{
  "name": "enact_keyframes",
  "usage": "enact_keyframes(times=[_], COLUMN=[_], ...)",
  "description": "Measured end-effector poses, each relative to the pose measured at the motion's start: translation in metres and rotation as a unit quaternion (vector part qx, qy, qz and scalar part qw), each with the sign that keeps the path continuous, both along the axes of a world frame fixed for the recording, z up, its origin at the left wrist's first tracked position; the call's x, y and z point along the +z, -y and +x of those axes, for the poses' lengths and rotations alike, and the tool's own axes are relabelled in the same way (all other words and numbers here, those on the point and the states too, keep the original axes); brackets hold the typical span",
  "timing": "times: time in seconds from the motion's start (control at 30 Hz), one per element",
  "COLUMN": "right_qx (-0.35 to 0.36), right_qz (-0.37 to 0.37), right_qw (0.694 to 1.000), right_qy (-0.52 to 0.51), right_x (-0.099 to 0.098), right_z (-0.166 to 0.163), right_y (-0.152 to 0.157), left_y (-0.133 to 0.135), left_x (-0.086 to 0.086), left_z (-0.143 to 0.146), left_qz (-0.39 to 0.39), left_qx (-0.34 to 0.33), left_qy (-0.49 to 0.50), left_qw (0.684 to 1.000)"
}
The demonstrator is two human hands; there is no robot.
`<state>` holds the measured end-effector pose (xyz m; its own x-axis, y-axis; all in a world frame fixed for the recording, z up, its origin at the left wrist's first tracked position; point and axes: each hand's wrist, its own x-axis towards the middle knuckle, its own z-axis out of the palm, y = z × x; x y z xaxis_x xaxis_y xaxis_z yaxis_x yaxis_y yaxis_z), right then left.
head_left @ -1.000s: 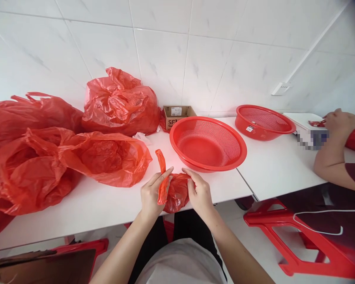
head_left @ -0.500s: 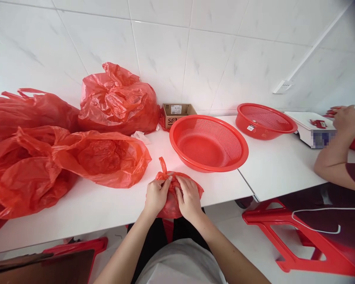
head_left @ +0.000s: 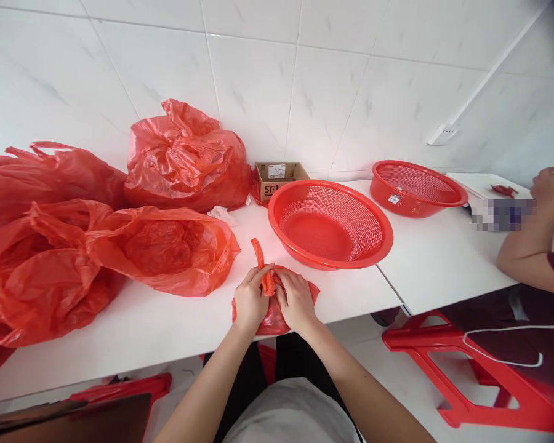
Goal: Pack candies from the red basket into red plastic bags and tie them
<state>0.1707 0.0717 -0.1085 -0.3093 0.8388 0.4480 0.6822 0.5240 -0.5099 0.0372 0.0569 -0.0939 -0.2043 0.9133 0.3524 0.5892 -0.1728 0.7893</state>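
Note:
A small, filled red plastic bag rests at the front edge of the white table, between my two hands. My left hand pinches the gathered neck of the bag from the left. From the right, my right hand closes its fingers on the same gathered part. One twisted handle strip sticks up above my left hand, and another loop hangs down between my hands. What lies inside the bag cannot be made out through the plastic. Just beyond it stands a red perforated basin.
Large red bags crowd the left side. A small cardboard box stands by the wall. To the right are a second red basin, a white scale with red pieces, and another person's arm. A red stool stands below.
My fingers have shifted on the bag's neck, and a loop of plastic now shows between them. The handle strip stands taller. At right, the other person's hand has moved away from the scale.

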Motion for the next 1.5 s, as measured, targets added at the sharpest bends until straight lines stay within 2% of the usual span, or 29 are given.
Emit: enact_keyframes(times=[0.17, 0.47, 0.7, 0.8, 0.9, 1.03, 1.17, 1.27, 1.4, 1.5], right_qx=[-0.011, -0.021, -0.019, 0.017, 0.065, 0.12, 0.226, 0.242, 0.177, 0.172], right_qz=[-0.004, -0.011, -0.013, -0.05, -0.124, -0.178, -0.273, -0.323, -0.278, -0.286], right_qw=[1.0, 1.0, 1.0, 0.996, 0.969, 0.916, 0.836, 0.786, 0.777, 0.764], right_qy=[0.021, 0.02, -0.001, -0.069, -0.205, -0.339, -0.42, -0.468, -0.535, -0.552], right_x=[0.002, 0.003, 0.002, 0.009, 0.029, 0.069, 0.1, 0.114, 0.129, 0.138], right_z=[-0.001, -0.005, -0.004, 0.004, 0.012, 0.013, 0.0, -0.004, 0.001, 0.005], right_y=[-0.004, -0.012, -0.012, -0.012, -0.011, -0.009, -0.013, -0.021, -0.027, -0.019], left_y=[-0.007, -0.019, -0.019, -0.013, -0.003, 0.006, 0.009, 0.009, 0.005, 0.003], left_x=[0.002, 0.003, 0.003, 0.012, 0.03, 0.063, 0.087, 0.093, 0.088, 0.085], left_z=[0.0, -0.002, -0.005, -0.009, -0.013, -0.016, -0.019, -0.021, -0.018, -0.016], left_qz=[-0.017, -0.021, -0.007, 0.014, 0.026, 0.002, -0.034, -0.034, 0.004, 0.01], left_qx=[0.01, 0.008, -0.009, -0.029, -0.066, -0.162, -0.249, -0.273, -0.232, -0.205], left_qy=[-0.053, -0.063, -0.006, 0.036, 0.075, 0.144, 0.193, 0.248, 0.344, 0.388], left_qw=[0.998, 0.998, 1.0, 0.999, 0.995, 0.976, 0.948, 0.929, 0.91, 0.899])
